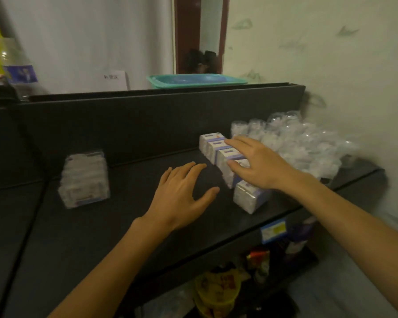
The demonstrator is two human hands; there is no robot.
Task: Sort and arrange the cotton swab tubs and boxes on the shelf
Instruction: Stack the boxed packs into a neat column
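Your right hand [260, 164] lies flat on top of the row of boxes [228, 161], fingers straight and spread, gripping nothing; your left hand [182, 193] hovers just to the left of the row, released too, fingers straight, thumb out toward the boxes; the row runs long from the back panel toward the front edge of the shelf [124, 226], so a push from the left would meet its long side; your right hand is the nearer one; I count about five boxes, though your hand hides part of one; the clear tubs [296, 143] sit piled at the right, too blurred to count; one clear pack [84, 179] stands alone, well apart on the left.
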